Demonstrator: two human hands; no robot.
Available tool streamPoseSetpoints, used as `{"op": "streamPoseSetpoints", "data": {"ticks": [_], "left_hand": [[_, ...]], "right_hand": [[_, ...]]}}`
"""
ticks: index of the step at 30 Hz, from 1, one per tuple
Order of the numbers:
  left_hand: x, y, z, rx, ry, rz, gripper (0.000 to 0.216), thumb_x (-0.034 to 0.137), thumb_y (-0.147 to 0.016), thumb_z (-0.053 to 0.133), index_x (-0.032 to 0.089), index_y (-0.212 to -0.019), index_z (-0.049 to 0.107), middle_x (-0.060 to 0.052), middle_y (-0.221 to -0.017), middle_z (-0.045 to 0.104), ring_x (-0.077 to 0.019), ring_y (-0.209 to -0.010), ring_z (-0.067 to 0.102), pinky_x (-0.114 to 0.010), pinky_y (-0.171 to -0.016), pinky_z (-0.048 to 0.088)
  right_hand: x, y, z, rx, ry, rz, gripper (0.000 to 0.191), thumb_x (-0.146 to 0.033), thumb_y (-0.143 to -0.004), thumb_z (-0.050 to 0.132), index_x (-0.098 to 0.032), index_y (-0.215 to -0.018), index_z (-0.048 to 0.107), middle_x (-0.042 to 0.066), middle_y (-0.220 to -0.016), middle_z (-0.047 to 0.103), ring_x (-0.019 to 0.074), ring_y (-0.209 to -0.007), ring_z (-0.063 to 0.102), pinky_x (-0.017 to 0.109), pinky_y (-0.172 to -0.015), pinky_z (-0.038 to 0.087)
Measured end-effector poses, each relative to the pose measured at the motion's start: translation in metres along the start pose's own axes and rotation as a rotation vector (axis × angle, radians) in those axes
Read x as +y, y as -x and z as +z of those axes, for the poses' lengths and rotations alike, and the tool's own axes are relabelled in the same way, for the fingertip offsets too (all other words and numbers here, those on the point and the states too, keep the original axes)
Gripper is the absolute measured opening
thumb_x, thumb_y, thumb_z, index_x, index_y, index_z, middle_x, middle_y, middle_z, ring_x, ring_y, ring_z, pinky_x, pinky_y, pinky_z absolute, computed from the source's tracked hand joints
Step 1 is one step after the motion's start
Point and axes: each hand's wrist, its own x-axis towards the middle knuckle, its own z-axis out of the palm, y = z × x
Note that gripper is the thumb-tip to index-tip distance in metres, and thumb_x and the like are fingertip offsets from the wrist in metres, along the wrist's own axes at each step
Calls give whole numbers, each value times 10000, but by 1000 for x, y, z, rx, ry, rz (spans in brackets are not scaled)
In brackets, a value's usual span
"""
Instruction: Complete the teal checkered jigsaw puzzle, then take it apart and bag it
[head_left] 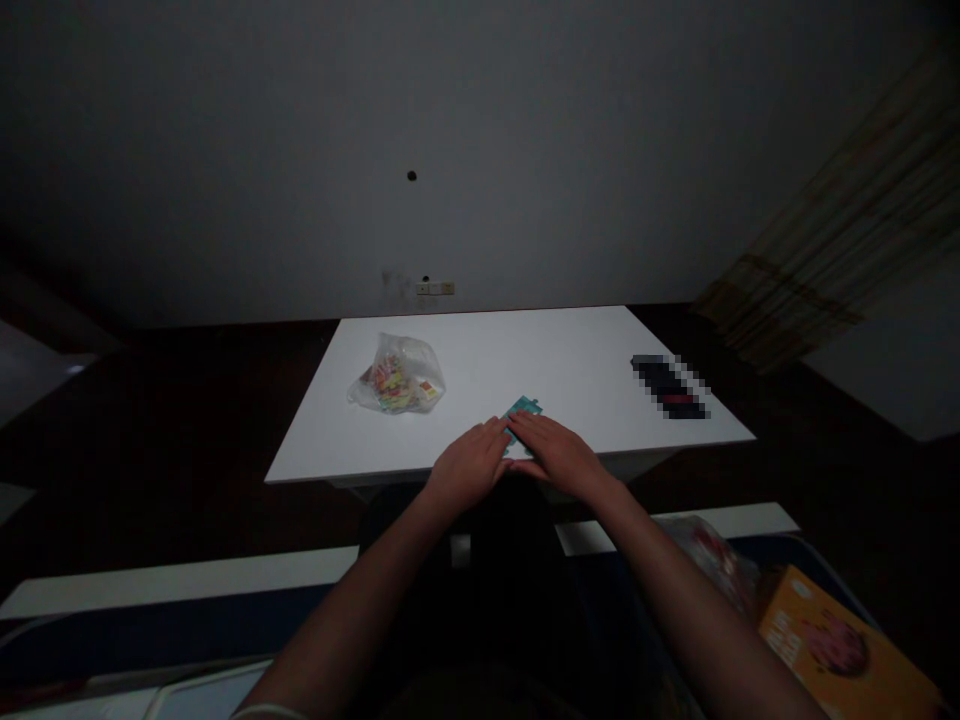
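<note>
A small flat teal piece [527,405] lies at the front edge of the white table, with knobbed edges like joined jigsaw pieces. My left hand [474,455] comes in from the left, its fingertips on the piece and its thumb low at the table edge. From the other side my right hand [556,450] covers much of the teal piece with its fingers close together. Both thumbs almost meet below it. The hands hide part of the piece, so its full outline does not show.
On the white table [510,350], a clear plastic bag [401,378] with colourful pieces stands at left. A dark pixelated object [670,388] lies near the right edge. Beside me on the bench are an orange box [832,650] and another plastic bag [709,555].
</note>
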Motion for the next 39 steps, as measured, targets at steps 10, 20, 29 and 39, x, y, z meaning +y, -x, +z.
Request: {"op": "streamPoseSetpoints", "data": {"ticks": [10, 20, 29, 39], "left_hand": [[-15, 9, -11, -40, 157, -87, 408, 391, -1183, 441, 231, -1473, 680, -119, -1439, 777, -282, -1300, 767, -439, -1102, 621], [-6, -32, 14, 71, 287, -219, 421, 344, -1160, 468, 215, -1516, 652, -151, -1569, 689, -301, -1421, 693, -518, -1204, 563], [14, -25, 11, -101, -8, 98, 582, 359, -1070, 723, 124, -1575, 551, -245, -1668, 568, -381, -1615, 484, -560, -1305, 444], [1, -18, 1, -20, 339, -88, 376, 302, -1157, 497, 257, -1483, 678, -109, -1474, 756, -296, -1340, 740, -476, -1137, 606]], "right_hand": [[6, 11, 1, 30, -70, -49, 557, -265, -1050, 737, -300, -1597, 642, 100, -1603, 662, 339, -1487, 639, 580, -1213, 573], [6, 17, 4, 156, -308, 79, 363, -319, -1115, 581, -315, -1429, 763, 69, -1446, 776, 301, -1344, 743, 524, -1167, 610], [3, 0, 0, 572, -352, 440, 356, -445, -1148, 467, -240, -1194, 754, 129, -1155, 800, 303, -1109, 767, 465, -987, 633], [11, 7, -6, 151, -208, 210, 421, -338, -1142, 490, -287, -1513, 682, 118, -1422, 776, 336, -1308, 743, 561, -1108, 620]]}}
